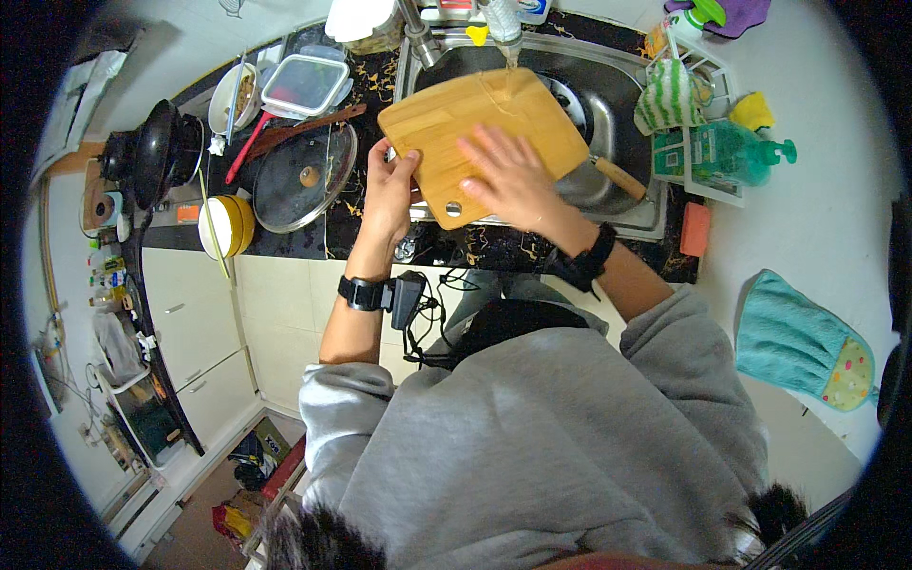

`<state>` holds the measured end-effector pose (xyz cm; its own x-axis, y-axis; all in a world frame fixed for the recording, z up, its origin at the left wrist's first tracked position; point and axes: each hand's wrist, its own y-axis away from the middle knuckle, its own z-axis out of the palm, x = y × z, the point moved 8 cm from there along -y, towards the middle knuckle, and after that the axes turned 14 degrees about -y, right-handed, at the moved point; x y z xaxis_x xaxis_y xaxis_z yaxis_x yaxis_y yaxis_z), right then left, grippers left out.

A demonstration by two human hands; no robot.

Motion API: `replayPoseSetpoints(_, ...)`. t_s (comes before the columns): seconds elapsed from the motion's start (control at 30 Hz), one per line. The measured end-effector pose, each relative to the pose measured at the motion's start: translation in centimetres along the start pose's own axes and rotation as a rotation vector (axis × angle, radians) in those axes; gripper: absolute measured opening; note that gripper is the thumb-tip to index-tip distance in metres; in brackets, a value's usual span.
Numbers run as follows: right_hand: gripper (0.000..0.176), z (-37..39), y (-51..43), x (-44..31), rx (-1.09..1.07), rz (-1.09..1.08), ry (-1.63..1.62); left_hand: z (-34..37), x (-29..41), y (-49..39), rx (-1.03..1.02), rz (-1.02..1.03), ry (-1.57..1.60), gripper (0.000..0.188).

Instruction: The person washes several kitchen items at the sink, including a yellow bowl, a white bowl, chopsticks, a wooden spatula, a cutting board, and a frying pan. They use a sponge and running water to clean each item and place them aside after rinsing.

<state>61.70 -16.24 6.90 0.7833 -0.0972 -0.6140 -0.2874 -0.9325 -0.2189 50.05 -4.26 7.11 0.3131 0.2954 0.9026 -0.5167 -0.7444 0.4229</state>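
A wooden cutting board (442,107) is tilted over the stainless steel sink (620,214), and water from the faucet nozzle (507,35) runs onto its upper part. My left hand (390,189) grips the board's left edge, thumb on top. On the board's face my right hand (509,174) lies flat, slightly blurred, with its fingers spread and nothing held. Beneath the board's right corner a wooden handle (620,178) sticks out over the basin. Behind the board, part of a round metal item shows in the sink.
Left of the sink are a glass lid (305,178), a lidded glass container (306,84), a red-handled utensil (249,148), and yellow bowls (226,226). On the right stand a white rack (712,191) with a green soap bottle (741,153), a striped cloth (668,100) and a pink sponge (695,229).
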Motion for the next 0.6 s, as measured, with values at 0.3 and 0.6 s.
replayPoseSetpoints(0.3,0.04,-0.8,4.6,14.7,0.502,0.837,-1.465,0.2,-0.9,1.1,-0.001,0.006,0.113,0.037)
replayPoseSetpoints(0.6,0.036,-5.0,6.8,9.1,0.332,0.2,-0.932,3.4,-0.4,-1.9,-0.022,0.123,-0.146,0.058)
